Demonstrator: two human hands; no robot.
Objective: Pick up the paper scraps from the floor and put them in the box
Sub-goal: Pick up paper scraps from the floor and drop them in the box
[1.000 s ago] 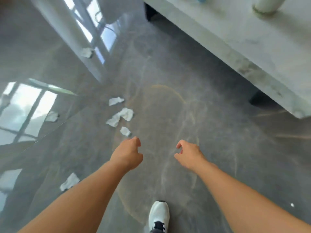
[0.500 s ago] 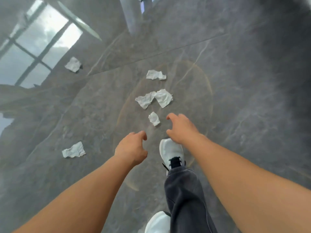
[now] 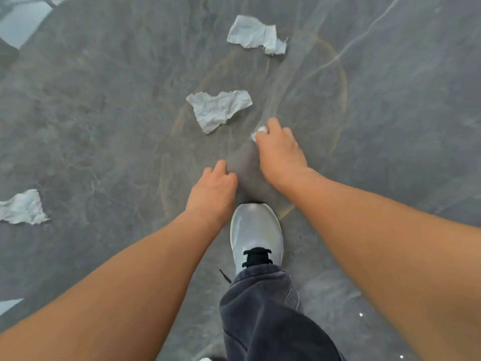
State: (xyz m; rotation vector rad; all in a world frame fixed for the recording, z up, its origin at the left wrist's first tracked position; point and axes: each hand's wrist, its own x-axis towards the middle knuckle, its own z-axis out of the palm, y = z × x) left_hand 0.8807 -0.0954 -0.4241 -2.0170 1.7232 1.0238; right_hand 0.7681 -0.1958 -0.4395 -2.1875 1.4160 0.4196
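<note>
White crumpled paper scraps lie on the glossy grey floor. My right hand (image 3: 279,155) is low over the floor with its fingers closed around a small scrap (image 3: 259,131) that pokes out by the thumb. A larger scrap (image 3: 218,108) lies just left of and beyond that hand. Another scrap (image 3: 256,35) lies farther ahead, and one scrap (image 3: 22,207) rests at the left edge. My left hand (image 3: 212,192) hovers loosely curled near the floor, holding nothing. No box is in view.
My white shoe (image 3: 256,233) with a dark trouser leg (image 3: 270,316) stands just behind both hands. A faint brown ring (image 3: 345,82) marks the floor around the scraps. A bright window reflection (image 3: 23,19) shows at the top left.
I have bent closer to the floor. My right hand reached forward and closed on the small scrap nearest my foot. My left hand has followed and stays without anything in it.
</note>
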